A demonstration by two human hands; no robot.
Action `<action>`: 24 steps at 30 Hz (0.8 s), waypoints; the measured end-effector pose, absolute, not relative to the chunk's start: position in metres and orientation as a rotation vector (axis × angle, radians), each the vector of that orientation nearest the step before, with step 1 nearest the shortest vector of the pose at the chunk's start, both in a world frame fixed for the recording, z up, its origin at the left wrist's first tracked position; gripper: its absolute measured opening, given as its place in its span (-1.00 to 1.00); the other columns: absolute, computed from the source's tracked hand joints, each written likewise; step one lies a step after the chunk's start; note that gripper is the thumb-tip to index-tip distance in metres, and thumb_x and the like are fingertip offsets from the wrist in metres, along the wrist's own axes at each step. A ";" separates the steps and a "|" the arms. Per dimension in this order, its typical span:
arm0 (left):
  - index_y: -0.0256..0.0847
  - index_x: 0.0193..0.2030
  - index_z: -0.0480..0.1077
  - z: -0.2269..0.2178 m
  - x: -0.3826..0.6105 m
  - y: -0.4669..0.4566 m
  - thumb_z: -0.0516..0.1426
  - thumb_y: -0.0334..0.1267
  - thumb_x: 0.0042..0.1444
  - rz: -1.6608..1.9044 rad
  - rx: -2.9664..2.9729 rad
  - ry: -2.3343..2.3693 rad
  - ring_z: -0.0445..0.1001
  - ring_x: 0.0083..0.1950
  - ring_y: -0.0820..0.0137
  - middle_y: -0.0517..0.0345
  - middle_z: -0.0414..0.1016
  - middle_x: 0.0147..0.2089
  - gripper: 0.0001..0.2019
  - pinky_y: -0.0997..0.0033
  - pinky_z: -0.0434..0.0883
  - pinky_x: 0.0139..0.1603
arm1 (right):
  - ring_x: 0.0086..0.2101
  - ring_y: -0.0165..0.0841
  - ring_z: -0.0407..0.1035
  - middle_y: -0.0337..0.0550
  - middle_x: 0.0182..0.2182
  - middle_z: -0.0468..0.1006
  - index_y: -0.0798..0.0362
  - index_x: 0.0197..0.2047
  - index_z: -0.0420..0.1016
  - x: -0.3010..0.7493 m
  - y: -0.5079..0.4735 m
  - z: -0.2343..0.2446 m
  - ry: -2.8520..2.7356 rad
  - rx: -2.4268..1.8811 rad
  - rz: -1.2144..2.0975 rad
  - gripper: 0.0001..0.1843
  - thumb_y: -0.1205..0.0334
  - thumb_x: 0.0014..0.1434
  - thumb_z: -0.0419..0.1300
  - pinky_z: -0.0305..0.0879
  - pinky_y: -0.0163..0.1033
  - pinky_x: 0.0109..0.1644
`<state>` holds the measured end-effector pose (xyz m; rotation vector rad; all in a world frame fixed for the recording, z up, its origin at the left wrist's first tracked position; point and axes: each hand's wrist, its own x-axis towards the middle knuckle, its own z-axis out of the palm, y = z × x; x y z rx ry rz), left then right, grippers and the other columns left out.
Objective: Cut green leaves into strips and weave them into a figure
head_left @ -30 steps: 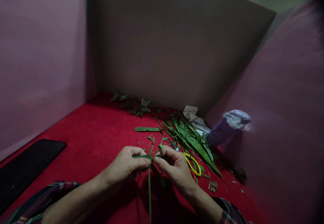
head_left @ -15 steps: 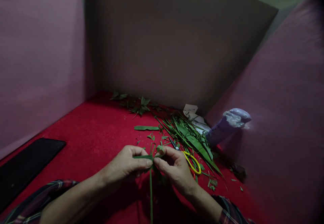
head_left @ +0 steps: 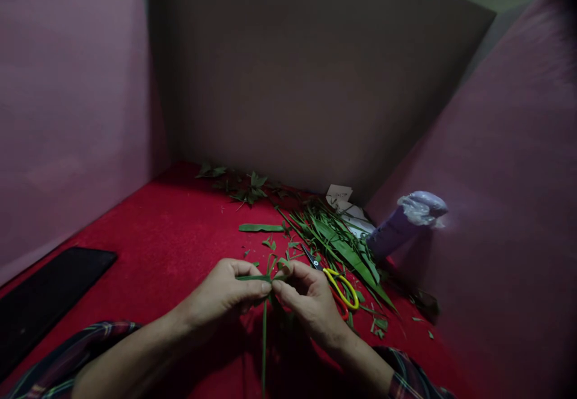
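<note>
Between my two hands is a green leaf strip [head_left: 251, 277], folded and looped at its upper part, with a long thin stem [head_left: 264, 345] hanging down toward me. My left hand [head_left: 232, 288] pinches the strip between thumb and fingers from the left. From the right, my right hand [head_left: 309, 297] pinches the curled end of the leaf, its thumb tip almost touching the left thumb. Fingers hide the crossing of the strips. Just beyond the right hand lie scissors [head_left: 342, 288] with yellow and red handles, their dark blades pointing away.
A heap of long green leaves [head_left: 347, 249] covers the right of the red cloth [head_left: 180, 225]. Behind it lean a purple cylinder [head_left: 390, 234] with clear plastic and white papers [head_left: 356, 219]. A flat leaf piece [head_left: 260, 228], leafy sprigs [head_left: 252, 190] and a black slab [head_left: 54, 297] lie around.
The hanging stem has swung slightly left at its lower end. The curled leaf end at my right fingers has shifted a little; both hands keep their pinch in nearly the same place.
</note>
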<state>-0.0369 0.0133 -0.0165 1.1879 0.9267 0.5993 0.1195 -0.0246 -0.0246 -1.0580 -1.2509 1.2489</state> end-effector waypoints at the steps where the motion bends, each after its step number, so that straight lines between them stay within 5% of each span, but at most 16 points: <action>1: -0.26 -0.66 0.23 -0.015 -0.037 0.013 0.21 -0.18 -0.18 0.594 1.182 0.938 -0.02 -0.70 0.63 0.40 0.12 -0.76 -0.73 0.56 -0.09 -0.67 | -0.58 -0.55 0.09 -0.37 -0.60 0.26 0.10 -0.48 0.30 0.120 -0.024 -0.024 -1.262 -1.049 1.230 -0.84 0.27 -0.01 0.23 0.06 -0.43 -0.51; 6: -0.26 -0.66 0.23 -0.011 -0.038 0.014 0.20 -0.19 -0.18 0.618 1.157 0.939 -0.03 -0.73 0.63 0.39 0.13 -0.77 -0.74 0.56 -0.13 -0.71 | -0.50 -0.52 0.21 -0.29 -0.45 0.36 0.06 -0.32 0.31 0.128 -0.022 -0.024 -1.283 -0.995 1.172 -0.90 0.29 0.08 0.18 0.15 -0.43 -0.46; 11: -0.24 -0.66 0.21 -0.013 -0.040 0.016 0.19 -0.17 -0.16 0.627 1.132 0.930 -0.05 -0.75 0.64 0.39 0.11 -0.78 -0.73 0.57 -0.16 -0.73 | -0.64 -0.57 0.14 -0.35 -0.54 0.41 0.00 -0.24 0.17 0.132 -0.018 -0.029 -1.249 -1.003 1.133 -0.89 0.29 0.18 0.08 0.04 -0.46 -0.59; 24: -0.27 -0.64 0.27 -0.020 -0.036 0.012 0.23 -0.19 -0.24 0.619 1.175 0.912 0.02 -0.71 0.62 0.37 0.16 -0.77 -0.76 0.57 -0.10 -0.69 | -0.52 -0.47 0.27 -0.29 -0.56 0.38 0.09 -0.39 0.37 0.126 -0.024 -0.029 -1.411 -1.128 0.976 -0.88 0.23 0.15 0.14 0.19 -0.37 -0.43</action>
